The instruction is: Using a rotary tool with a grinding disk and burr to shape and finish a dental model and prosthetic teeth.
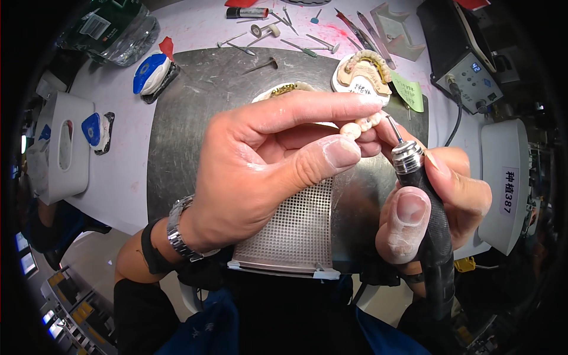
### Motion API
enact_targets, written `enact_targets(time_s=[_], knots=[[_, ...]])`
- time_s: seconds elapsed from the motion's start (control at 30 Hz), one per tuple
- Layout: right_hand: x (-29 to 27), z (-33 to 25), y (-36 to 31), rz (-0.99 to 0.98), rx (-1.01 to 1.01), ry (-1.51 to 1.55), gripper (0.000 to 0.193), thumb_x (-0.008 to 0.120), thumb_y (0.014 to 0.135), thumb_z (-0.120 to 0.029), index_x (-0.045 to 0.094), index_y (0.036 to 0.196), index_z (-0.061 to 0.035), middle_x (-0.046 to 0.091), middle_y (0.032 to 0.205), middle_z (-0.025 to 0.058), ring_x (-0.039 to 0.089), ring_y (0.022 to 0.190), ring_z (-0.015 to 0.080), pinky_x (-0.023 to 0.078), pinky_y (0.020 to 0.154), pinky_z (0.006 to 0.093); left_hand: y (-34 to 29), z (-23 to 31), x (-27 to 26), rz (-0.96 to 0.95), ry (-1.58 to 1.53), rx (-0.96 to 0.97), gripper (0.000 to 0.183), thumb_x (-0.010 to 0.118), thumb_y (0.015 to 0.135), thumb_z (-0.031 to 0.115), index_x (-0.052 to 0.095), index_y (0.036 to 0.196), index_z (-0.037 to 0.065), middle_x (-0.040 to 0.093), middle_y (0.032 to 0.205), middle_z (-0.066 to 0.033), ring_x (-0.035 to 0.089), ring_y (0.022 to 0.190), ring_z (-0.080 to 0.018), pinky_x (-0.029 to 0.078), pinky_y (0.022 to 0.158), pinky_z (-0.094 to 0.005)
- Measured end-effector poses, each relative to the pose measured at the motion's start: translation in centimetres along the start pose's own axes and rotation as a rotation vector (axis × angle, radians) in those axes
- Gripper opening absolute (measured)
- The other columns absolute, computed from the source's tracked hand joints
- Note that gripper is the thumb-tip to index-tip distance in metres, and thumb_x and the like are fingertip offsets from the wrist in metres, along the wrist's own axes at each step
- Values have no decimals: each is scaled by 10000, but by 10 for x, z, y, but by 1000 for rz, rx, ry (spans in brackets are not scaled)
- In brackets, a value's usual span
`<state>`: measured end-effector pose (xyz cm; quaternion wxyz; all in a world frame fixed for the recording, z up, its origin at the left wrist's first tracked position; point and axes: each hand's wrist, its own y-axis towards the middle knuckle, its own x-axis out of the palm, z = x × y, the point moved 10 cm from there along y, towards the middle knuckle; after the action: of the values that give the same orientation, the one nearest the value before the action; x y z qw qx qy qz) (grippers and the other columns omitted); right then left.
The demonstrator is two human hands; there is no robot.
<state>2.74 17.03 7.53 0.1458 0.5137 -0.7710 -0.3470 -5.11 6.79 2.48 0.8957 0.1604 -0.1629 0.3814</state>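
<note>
While a white tissue box (65, 148) is sitting at the far left with two blue-and-white cases (152, 72) lying between it and the dark round work mat (189, 118), the left hand (260, 171) is reaching in over the mat, a metal wristwatch (177, 231) showing on its wrist. Its fingers (340, 152) are pinching closed on a small pale row of dental teeth (364, 124), thumb and forefinger gripping it above a perforated metal grille (296, 231) at the near edge. Just to the right, the right hand (438, 207) is wrapping closed around a black rotary handpiece (423, 201), whose thin bur is touching the teeth. Farther back, a dental model (364, 74) is resting on the mat beside a green note (409, 92), loose burs (284, 35) are lying beyond, and a black control box (464, 59) is standing far right.
</note>
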Motion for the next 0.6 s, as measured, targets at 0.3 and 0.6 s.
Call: enact_targets(time_s=[0.3, 0.6], knots=[[7, 1, 0, -127, -56, 73, 287, 564, 853, -130, 409, 1070, -26, 527, 850, 200, 614, 843, 282, 505, 814, 383, -1, 2, 0, -32, 29, 28, 365, 574, 856, 71, 485, 1176, -80, 538, 1115, -170, 581, 1002, -215, 490, 869, -265], [9, -2, -2, -198, -79, 28, 267, 529, 875, -134, 396, 1078, -24, 497, 842, 182, 617, 849, 336, 523, 797, 424, -2, 2, -1, -56, 70, 34, 341, 581, 846, 53, 511, 1158, -65, 527, 1113, -157, 569, 1018, -214, 488, 876, -276]])
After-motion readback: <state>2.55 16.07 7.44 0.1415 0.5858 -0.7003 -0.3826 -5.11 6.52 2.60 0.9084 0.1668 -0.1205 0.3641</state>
